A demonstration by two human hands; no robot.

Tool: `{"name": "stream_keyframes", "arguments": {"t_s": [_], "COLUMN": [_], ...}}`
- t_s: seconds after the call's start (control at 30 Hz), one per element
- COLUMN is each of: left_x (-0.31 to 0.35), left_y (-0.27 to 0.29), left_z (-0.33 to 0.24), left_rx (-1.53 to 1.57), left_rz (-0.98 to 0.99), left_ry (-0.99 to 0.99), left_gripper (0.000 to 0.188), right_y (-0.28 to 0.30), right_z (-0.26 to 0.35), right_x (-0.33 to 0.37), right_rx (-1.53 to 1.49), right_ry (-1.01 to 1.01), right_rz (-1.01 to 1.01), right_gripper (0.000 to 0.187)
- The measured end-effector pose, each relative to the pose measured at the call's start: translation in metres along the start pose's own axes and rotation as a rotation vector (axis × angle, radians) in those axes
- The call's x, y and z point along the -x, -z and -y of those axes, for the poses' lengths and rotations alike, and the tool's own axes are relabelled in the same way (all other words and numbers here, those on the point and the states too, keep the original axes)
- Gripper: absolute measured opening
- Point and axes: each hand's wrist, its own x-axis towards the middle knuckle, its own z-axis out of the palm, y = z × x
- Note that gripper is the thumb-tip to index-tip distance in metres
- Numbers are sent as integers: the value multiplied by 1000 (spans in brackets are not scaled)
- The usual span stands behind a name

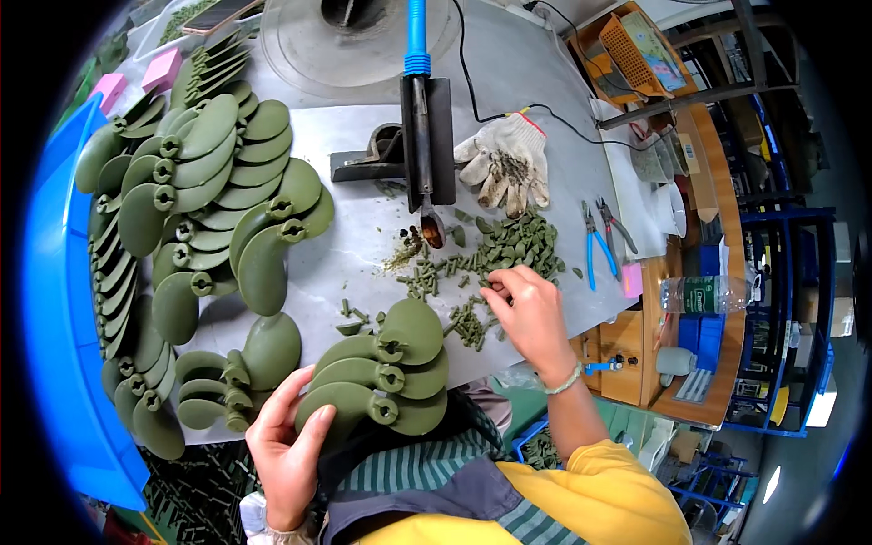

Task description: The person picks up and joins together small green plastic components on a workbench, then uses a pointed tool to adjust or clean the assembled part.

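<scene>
Left hand (pixel 289 447) pinches overlapping green propellers (pixel 421 371) between fingers and thumb, apparently keeping them aligned; right hand's (pixel 531 313) fingers bunch beside small green pieces (pixel 520 250), possible grip unclear.

Bench (pixel 513 64): grey top, pale sheet (pixel 322 136) over the middle. Left side: green two-bladed parts (pixel 209 127), stacked in overlapping rows, more toward the near edge. Centre: pile of flat green ovals (pixel 522 250), short green pegs (pixel 466 327) scattered in front and left of it, dark crumbs (pixel 411 243) just beside. Behind the pile: white glove (pixel 509 156), fingers stained. Black metal bracket (pixel 368 165) left of glove. Right: two pliers (pixel 596 250), blue and red handles, side by side. Far edge: clear round plate (pixel 309 50).
</scene>
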Motion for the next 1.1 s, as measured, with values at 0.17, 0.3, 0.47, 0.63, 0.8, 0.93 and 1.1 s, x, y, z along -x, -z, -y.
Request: {"name": "stream_keyframes", "arguments": {"t_s": [0.17,0.3,0.47,0.63,0.8,0.93,1.1], "left_x": [-1,-1,-5,-5,-5,-5,-8], "left_y": [0,1,2,2,2,4,1], "left_z": [1,1,2,3,3,4,6], "left_rx": [-5,60,95,90,76,84,155], "left_rz": [4,-7,-4,-11,-15,-13,-6], "left_ry": [-18,-6,-1,8,-3,-7,-10], "left_gripper": [48,48,48,48,48,49,48], "right_y": [0,0,-2,-13,-15,-2,21], "right_z": [1,-5,-9,-15,-15,-5,19], "right_x": [-3,0,4,11,11,8,2], "right_rx": [-21,-304,-755,-471,-126,-412,-900], "right_ry": [-20,-107,-323,-78,165,26,-253], "right_rz": [16,10,72,-14,-114,-36,12], "right_gripper": [16,16,17,19,23,22,19]}}
